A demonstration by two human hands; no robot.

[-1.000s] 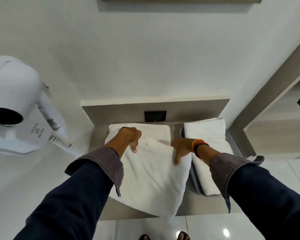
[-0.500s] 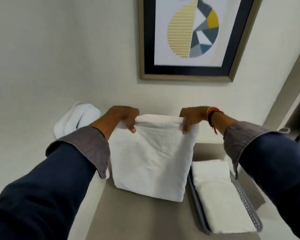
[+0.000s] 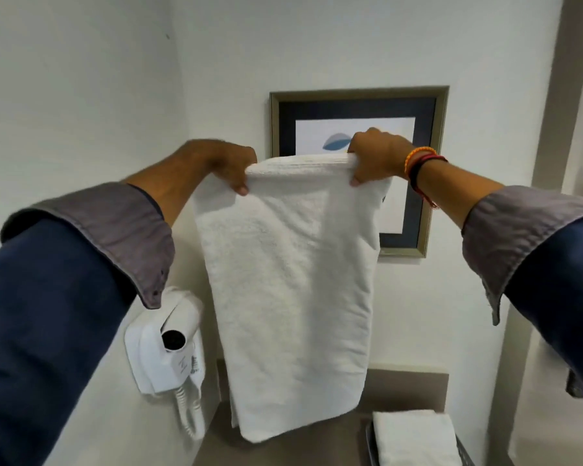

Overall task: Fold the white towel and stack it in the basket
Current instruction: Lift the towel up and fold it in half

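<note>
While the left hand and the right hand each pinch a top corner, the white towel hangs in the air, its long axis vertical, above the counter. Lower right, the basket holds a folded towel.

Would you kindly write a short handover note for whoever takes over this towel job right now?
Left hand and right hand: each pinches a top corner of the white terry towel, which hangs doubled in the air above the grey-brown counter.
Grey perforated basket, lower right, already holds one folded white towel.
Done: first fold.
Left: fold smaller, then stack it in the basket.
</note>
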